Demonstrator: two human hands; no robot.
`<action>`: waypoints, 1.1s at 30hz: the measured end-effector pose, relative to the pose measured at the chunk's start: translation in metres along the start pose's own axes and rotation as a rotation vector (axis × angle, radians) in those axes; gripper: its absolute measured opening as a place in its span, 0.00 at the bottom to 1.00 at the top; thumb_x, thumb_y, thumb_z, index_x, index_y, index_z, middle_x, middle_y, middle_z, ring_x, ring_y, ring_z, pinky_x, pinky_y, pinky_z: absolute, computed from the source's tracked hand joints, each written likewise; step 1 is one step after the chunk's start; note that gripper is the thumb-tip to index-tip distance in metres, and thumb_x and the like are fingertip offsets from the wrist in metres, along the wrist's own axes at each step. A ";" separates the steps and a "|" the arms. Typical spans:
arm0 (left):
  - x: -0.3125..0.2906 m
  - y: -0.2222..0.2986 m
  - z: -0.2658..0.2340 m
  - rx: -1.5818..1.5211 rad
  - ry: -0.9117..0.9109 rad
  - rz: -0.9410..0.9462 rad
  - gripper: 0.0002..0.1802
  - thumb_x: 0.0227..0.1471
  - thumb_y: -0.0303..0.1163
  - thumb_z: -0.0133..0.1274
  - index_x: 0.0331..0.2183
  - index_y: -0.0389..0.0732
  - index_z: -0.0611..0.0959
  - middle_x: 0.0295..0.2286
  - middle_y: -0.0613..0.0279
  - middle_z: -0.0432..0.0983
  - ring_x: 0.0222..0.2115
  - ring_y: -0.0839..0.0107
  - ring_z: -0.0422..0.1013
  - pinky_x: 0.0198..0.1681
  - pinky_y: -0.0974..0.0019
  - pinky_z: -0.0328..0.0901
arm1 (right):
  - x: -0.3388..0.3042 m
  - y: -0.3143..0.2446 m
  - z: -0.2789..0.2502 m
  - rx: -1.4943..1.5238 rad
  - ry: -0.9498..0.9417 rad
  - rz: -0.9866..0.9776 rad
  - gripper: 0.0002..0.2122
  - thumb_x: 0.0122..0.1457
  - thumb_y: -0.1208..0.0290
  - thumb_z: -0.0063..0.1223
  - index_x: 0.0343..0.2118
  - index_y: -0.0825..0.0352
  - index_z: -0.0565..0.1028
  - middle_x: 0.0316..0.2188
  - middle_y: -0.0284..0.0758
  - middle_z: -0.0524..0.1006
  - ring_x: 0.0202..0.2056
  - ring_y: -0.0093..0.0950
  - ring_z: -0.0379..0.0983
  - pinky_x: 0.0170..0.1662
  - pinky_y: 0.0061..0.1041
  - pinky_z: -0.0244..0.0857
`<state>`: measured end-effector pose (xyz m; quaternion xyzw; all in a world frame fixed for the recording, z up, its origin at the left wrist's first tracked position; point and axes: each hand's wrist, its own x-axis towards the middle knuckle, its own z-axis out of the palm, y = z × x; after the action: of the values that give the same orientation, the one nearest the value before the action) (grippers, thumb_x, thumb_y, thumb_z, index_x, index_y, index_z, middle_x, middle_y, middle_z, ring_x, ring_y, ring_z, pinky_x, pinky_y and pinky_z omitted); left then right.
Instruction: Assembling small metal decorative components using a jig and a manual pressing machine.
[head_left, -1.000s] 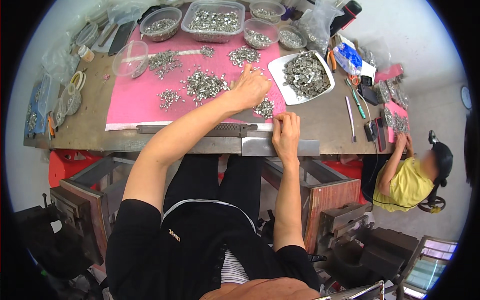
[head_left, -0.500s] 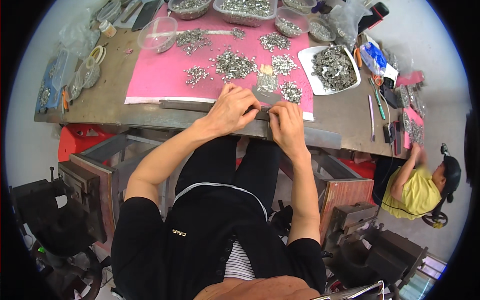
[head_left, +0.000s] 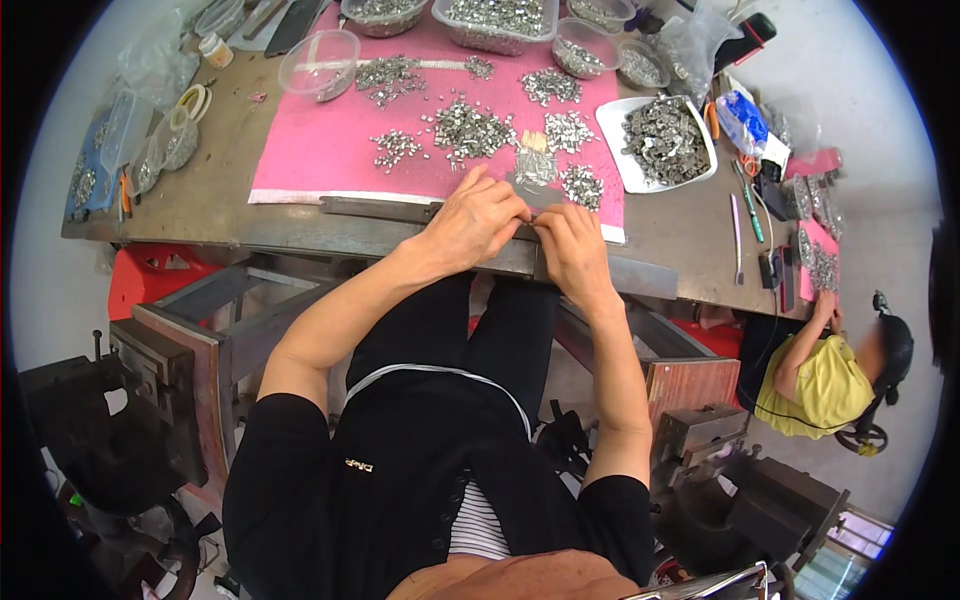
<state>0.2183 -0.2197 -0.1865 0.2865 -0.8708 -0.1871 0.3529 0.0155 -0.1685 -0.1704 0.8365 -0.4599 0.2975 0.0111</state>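
Over the front edge of the bench, my left hand (head_left: 474,222) and my right hand (head_left: 574,248) meet fingertip to fingertip. Both are closed in a pinch on something too small to make out. Beneath them runs a dark metal bar (head_left: 375,208) along the bench edge. Just beyond the fingers, a bundle of thin metal pins (head_left: 536,166) lies by a small grey plate (head_left: 535,192) on a pink mat (head_left: 310,160). Heaps of small silver metal pieces (head_left: 470,130) cover the mat, one small heap (head_left: 581,187) close to my right hand.
A white dish (head_left: 618,130) of dark metal parts stands to the right. Clear tubs (head_left: 498,22) of metal pieces line the back. Farther right lie a toothbrush-like stick (head_left: 737,240) and a green tool (head_left: 751,205). A person in a yellow shirt (head_left: 822,388) works at the right end.
My hands have come closer together, fingertips now meeting above the bar. The view has shifted slightly. The other person's head has turned or moved a little.
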 end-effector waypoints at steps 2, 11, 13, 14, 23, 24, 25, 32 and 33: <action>0.000 0.002 0.000 -0.044 0.006 -0.018 0.05 0.52 0.27 0.58 0.34 0.41 0.83 0.31 0.60 0.75 0.37 0.58 0.71 0.59 0.45 0.56 | -0.007 0.004 -0.001 0.116 0.071 0.064 0.08 0.53 0.81 0.56 0.36 0.68 0.75 0.36 0.38 0.75 0.38 0.37 0.72 0.44 0.35 0.63; 0.003 0.013 0.019 0.171 0.189 -0.101 0.16 0.48 0.39 0.65 0.39 0.44 0.83 0.34 0.66 0.76 0.38 0.63 0.69 0.58 0.49 0.54 | -0.013 0.040 -0.016 0.069 0.316 0.401 0.05 0.56 0.81 0.58 0.35 0.68 0.77 0.33 0.39 0.78 0.38 0.38 0.74 0.44 0.35 0.65; 0.003 0.013 0.019 0.152 0.186 -0.087 0.16 0.48 0.39 0.65 0.39 0.44 0.82 0.35 0.66 0.76 0.38 0.63 0.69 0.57 0.50 0.54 | -0.012 0.049 -0.018 0.058 0.299 0.408 0.05 0.56 0.81 0.57 0.35 0.68 0.77 0.33 0.38 0.77 0.38 0.38 0.74 0.43 0.36 0.65; 0.003 0.014 0.019 0.123 0.198 -0.080 0.15 0.48 0.37 0.64 0.39 0.44 0.82 0.35 0.66 0.76 0.39 0.63 0.69 0.58 0.49 0.54 | -0.010 0.053 -0.018 0.053 0.279 0.416 0.04 0.57 0.80 0.57 0.35 0.67 0.77 0.33 0.38 0.77 0.38 0.38 0.74 0.43 0.36 0.64; -0.002 0.013 0.019 0.109 0.158 -0.021 0.06 0.49 0.29 0.60 0.33 0.44 0.81 0.33 0.65 0.73 0.40 0.63 0.69 0.60 0.43 0.52 | 0.020 0.088 -0.008 0.067 0.140 0.469 0.03 0.56 0.77 0.58 0.33 0.67 0.80 0.31 0.40 0.77 0.36 0.41 0.73 0.41 0.39 0.66; -0.001 0.014 0.020 0.113 0.152 -0.026 0.06 0.49 0.28 0.60 0.32 0.43 0.81 0.33 0.65 0.74 0.40 0.63 0.70 0.60 0.43 0.52 | 0.023 0.091 -0.007 0.044 0.119 0.458 0.03 0.56 0.76 0.58 0.32 0.66 0.80 0.30 0.40 0.77 0.36 0.41 0.73 0.41 0.40 0.66; -0.001 0.015 0.019 0.114 0.155 -0.028 0.06 0.49 0.28 0.60 0.32 0.43 0.81 0.33 0.65 0.74 0.40 0.63 0.70 0.60 0.43 0.52 | 0.027 0.092 -0.006 0.044 0.118 0.455 0.03 0.56 0.76 0.58 0.32 0.66 0.80 0.30 0.40 0.77 0.36 0.41 0.73 0.41 0.40 0.66; -0.002 0.016 0.023 0.043 0.173 -0.081 0.06 0.51 0.29 0.59 0.34 0.43 0.80 0.33 0.63 0.73 0.40 0.62 0.69 0.60 0.42 0.52 | 0.040 0.101 -0.007 -0.139 -0.049 0.321 0.03 0.55 0.74 0.58 0.31 0.64 0.81 0.30 0.40 0.77 0.38 0.40 0.72 0.44 0.39 0.63; 0.001 0.015 0.022 -0.004 0.180 -0.090 0.06 0.52 0.30 0.58 0.33 0.43 0.79 0.33 0.62 0.73 0.40 0.61 0.69 0.60 0.42 0.52 | 0.040 0.103 -0.008 -0.190 -0.089 0.307 0.04 0.55 0.73 0.57 0.31 0.64 0.81 0.30 0.40 0.77 0.38 0.40 0.72 0.44 0.40 0.63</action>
<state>0.1966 -0.2056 -0.1931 0.3404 -0.8214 -0.1781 0.4216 -0.0518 -0.2561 -0.1700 0.7640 -0.6083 0.2138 0.0240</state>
